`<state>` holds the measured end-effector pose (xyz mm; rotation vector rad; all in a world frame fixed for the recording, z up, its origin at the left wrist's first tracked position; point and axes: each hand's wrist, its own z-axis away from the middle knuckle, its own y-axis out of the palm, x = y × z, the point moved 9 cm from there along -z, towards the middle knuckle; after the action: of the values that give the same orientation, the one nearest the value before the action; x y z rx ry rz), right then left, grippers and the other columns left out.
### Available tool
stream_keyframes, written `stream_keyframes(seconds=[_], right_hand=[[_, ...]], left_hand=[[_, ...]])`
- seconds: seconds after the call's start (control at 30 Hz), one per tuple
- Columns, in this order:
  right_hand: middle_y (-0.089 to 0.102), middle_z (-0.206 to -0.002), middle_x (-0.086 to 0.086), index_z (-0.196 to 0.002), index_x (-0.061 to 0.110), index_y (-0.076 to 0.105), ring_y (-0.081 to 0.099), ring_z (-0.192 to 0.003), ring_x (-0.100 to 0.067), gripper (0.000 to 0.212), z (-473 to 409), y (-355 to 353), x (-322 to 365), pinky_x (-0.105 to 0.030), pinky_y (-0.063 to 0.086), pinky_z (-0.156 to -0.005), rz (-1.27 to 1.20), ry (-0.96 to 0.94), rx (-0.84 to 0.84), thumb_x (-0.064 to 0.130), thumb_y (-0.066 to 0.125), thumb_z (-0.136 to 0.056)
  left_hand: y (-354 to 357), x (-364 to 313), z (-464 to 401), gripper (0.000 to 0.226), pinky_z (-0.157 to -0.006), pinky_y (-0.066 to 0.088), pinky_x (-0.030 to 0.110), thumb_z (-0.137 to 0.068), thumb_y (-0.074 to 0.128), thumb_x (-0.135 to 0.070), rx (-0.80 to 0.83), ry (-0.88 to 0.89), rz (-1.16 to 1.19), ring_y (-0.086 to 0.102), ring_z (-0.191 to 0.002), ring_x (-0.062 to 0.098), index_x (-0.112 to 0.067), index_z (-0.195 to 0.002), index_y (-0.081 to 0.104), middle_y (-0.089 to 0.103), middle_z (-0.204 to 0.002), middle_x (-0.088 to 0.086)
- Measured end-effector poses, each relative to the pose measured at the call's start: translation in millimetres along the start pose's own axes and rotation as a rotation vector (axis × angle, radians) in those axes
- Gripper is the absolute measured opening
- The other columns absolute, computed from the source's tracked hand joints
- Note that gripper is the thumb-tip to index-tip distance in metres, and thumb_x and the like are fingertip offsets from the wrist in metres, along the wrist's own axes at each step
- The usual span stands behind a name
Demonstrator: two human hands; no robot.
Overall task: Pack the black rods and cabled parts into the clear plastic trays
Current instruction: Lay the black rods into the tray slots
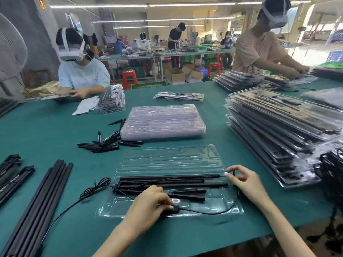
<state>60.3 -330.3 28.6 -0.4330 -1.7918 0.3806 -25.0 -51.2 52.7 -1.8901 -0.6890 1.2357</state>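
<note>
While the rods already sit in their slots, the step in hand looks like routing the cabled part into the open clear tray [230, 208] at the near edge of the tabletop [55, 117].

Black rods [167, 180]: several lie lengthwise in the tray's middle channels, two shorter ones just below them.

Left hand [150, 203]: palm down over the tray's near compartment, fingers [169, 206] curled and pressing or pinching the small black cable block [176, 209]. Can't tell if the block is fully seated.

Right hand [245, 180]: at the tray's right end, thumb and forefinger pinching the thin black cable [236, 199] near the rod tips, other fingers loosely curled. Forearm comes in from the lower right.

Cable run: from the block it loops right along the tray's near-right corner and up to the right-hand pinch. Another lead runs left out of the tray to a bundled coil [94, 188] on the tabletop, then trails off toward the near left.

Next move, my read: hold the block down, tuck the right-hand loop inside the tray wall, then pull the coil in. Slack hanging outside would likely foul the lid half [170, 158], which lies open behind.

Supply: loose long rods [46, 191] at left, short black pieces [107, 143], empty tray stack [163, 121] beyond, packed trays [278, 127] at right.
</note>
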Motion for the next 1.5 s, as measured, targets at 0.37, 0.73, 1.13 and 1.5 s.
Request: stream_keyframes(seconds=[0.37, 0.73, 1.13, 1.5], right_hand=[[0.031, -0.044, 0.006, -0.079, 0.029, 0.066, 0.025, -0.047, -0.008, 0.007, -1.2, -0.2, -1.0, -0.016, 0.022, -0.047, 0.044, -0.008, 0.0, 0.031, 0.071, -0.083], [0.036, -0.053, -0.003, -0.096, 0.031, 0.055, 0.026, -0.051, -0.013, 0.021, 1.7, -3.5, 11.5, -0.019, 0.023, -0.047, -0.127, -0.019, 0.112, 0.043, 0.062, -0.08], [0.039, -0.056, -0.001, -0.11, 0.038, 0.052, 0.032, -0.052, -0.007, 0.045, 26.4, -5.3, 21.8, -0.016, 0.028, -0.053, 0.054, -0.126, 0.256, 0.005, 0.068, -0.084], [0.045, -0.059, 0.003, -0.098, 0.036, 0.06, 0.034, -0.054, -0.005, 0.02, 18.5, 3.1, 44.9, -0.02, 0.028, -0.055, 0.21, -0.254, 0.309, 0.05, 0.051, -0.086]], left_hand=[[7.6, 5.6, -3.0, 0.023, -0.076, 0.046, 0.024, -0.086, 0.066, -0.016, 0.155, -0.105, -0.152, 0.059, -0.093, 0.007, -0.031, -0.102, 0.073, 0.063, -0.091, -0.012], [-24.8, 4.1, -20.5, 0.03, -0.1, 0.035, 0.023, -0.094, 0.056, -0.028, -0.06, -0.02, -0.086, 0.048, -0.115, 0.002, -0.032, -0.124, 0.061, 0.057, -0.117, -0.018], [10.7, 88.6, -10.9, 0.043, -0.109, -0.019, 0.057, -0.097, 0.011, -0.057, 0.178, -0.34, -0.376, -0.027, -0.139, 0.008, -0.066, -0.131, -0.013, -0.026, -0.149, -0.02], [21.5, 33.0, -41.7, 0.053, -0.108, -0.024, 0.055, -0.092, 0.017, -0.067, 0.171, -0.122, -0.371, -0.026, -0.141, 0.008, -0.061, -0.136, -0.012, -0.023, -0.152, -0.02]])
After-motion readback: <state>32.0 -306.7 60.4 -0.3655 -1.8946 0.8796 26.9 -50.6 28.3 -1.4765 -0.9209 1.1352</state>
